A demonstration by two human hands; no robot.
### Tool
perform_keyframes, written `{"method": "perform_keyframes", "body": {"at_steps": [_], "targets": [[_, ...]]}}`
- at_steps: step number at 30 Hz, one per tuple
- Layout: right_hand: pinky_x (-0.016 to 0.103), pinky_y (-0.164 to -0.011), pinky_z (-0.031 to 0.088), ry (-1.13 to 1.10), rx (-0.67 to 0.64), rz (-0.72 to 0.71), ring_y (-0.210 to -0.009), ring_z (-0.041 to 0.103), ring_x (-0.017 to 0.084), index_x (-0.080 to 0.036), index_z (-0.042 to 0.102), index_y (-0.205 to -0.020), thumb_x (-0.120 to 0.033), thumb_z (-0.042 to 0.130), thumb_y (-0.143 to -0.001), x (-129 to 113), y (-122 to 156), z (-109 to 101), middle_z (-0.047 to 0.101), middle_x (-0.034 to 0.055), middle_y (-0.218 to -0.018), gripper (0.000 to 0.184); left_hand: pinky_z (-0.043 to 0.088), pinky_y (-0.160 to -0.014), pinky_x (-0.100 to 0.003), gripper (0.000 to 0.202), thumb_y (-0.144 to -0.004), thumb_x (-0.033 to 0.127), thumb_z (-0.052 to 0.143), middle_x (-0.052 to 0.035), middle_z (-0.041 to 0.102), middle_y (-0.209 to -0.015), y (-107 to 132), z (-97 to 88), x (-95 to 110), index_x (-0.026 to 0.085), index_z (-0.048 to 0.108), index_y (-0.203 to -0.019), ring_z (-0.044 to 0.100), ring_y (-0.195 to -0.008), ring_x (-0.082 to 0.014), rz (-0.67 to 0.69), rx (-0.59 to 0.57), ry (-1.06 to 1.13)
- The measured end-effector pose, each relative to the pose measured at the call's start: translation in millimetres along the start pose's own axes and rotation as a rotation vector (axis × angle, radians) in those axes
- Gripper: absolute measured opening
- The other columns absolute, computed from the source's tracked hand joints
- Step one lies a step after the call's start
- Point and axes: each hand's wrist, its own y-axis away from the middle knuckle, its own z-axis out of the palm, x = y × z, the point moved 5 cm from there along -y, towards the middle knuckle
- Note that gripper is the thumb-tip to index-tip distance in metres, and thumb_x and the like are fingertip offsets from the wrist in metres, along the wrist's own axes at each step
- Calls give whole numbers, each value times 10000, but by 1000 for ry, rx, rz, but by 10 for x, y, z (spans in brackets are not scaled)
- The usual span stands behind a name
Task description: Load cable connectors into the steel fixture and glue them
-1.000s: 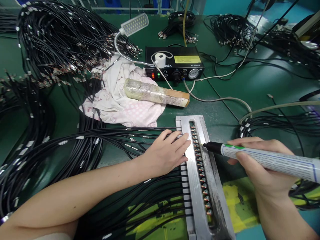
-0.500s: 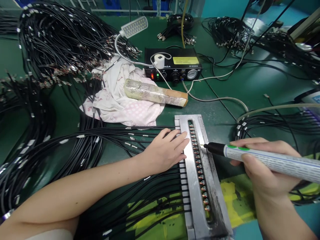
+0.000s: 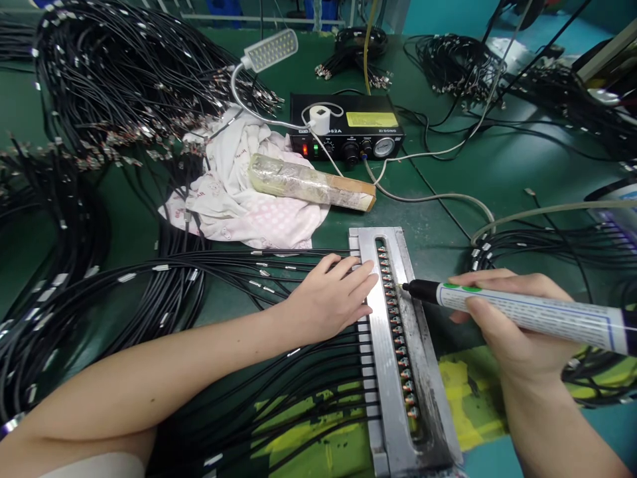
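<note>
A long metal fixture [image 3: 417, 332] lies on the table with a slot down its middle. Inside the slot sits a row of small connector ends [image 3: 397, 330], and their black cables [image 3: 318, 392] run out to the left. My left hand [image 3: 331, 295] rests flat across the fixture's left edge, fingers stretched over the metal and the upper cables. In my right hand [image 3: 517, 325] is a white marker pen [image 3: 537, 312] with a black front end. Its thin tip points left at the slot, close to the connectors; whether it touches one I cannot tell.
Behind the fixture stands a black control box [image 3: 343, 119] with a gauge and lit switches. A taped block [image 3: 311, 182] lies on a crumpled cloth [image 3: 233, 179], under a small LED lamp [image 3: 271, 50]. Large black cable bundles [image 3: 124, 73] fill the left; more cable coils [image 3: 450, 63] lie right.
My right hand and the marker pen have shifted slightly left, and the pen's dark rear end now shows. My left hand stays in place on the fixture.
</note>
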Motion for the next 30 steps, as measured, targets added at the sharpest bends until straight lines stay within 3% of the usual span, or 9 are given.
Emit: {"method": "perform_keyframes", "body": {"at_steps": [10,19,30], "targets": [[311,-313,522,-73,-26,6,-633,659,221,-186,605,-800,-10,673,-615,-27,6,5,669,31,-745,264,333,-912,-399,391,-929,382,393,-123,461,-1314,3,5,-1,124,468,-1213,441,-1148,-271,-1,-1,4],[307,-281,508,-85,-29,25,-632,658,235,-195,616,-798,-27,681,-609,-14,1,2,670,35,-727,261,340,-904,-398,393,-913,382,440,-133,469,-1306,5,-6,-6,129,466,-1212,459,-1139,-266,4,11,2],[301,-279,500,-109,1,20,-612,657,231,-207,623,-811,-27,674,-609,-16,6,-27,682,38,-738,276,329,-921,-404,398,-939,378,362,-109,450,-1329,6,6,-5,121,461,-1226,432,-1153,-275,-3,-8,16]]}}
